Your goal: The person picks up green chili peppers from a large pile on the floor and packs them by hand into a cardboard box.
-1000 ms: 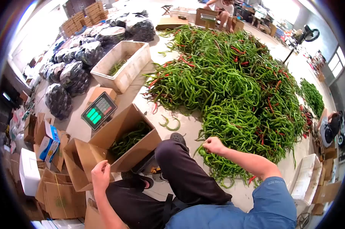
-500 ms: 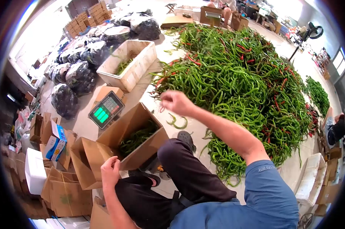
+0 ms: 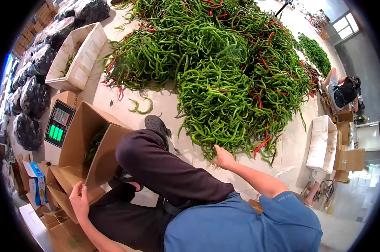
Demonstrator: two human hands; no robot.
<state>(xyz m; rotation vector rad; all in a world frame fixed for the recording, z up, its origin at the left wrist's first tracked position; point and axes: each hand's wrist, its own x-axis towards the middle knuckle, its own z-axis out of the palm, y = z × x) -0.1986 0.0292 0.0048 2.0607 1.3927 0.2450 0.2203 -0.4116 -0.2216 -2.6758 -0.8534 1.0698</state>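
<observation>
A large heap of green chili peppers [image 3: 215, 84], mixed with some red ones, covers the floor in front of me. My right hand [image 3: 224, 158] is low at the heap's near edge, with a finger stretched toward the peppers and no pepper visible in it. To the left stands an open cardboard box [image 3: 104, 147], tilted in view, with green peppers [image 3: 93, 145] partly showing inside. My left hand [image 3: 79, 200] has its fingers closed at the box's near flap. A few loose peppers [image 3: 141, 106] lie on the floor between box and heap.
A scale with a lit green display [image 3: 57, 126] stands behind the box. Beyond it are a white foam crate [image 3: 78, 59] and black plastic-wrapped bundles [image 3: 33, 96]. Another foam crate [image 3: 322, 145] is at right, near a seated person [image 3: 343, 90]. More cardboard [image 3: 66, 231] lies at lower left.
My view has turned to the right. My right hand has moved from above the floor near the box to the near edge of the heap. My left hand stays by the box.
</observation>
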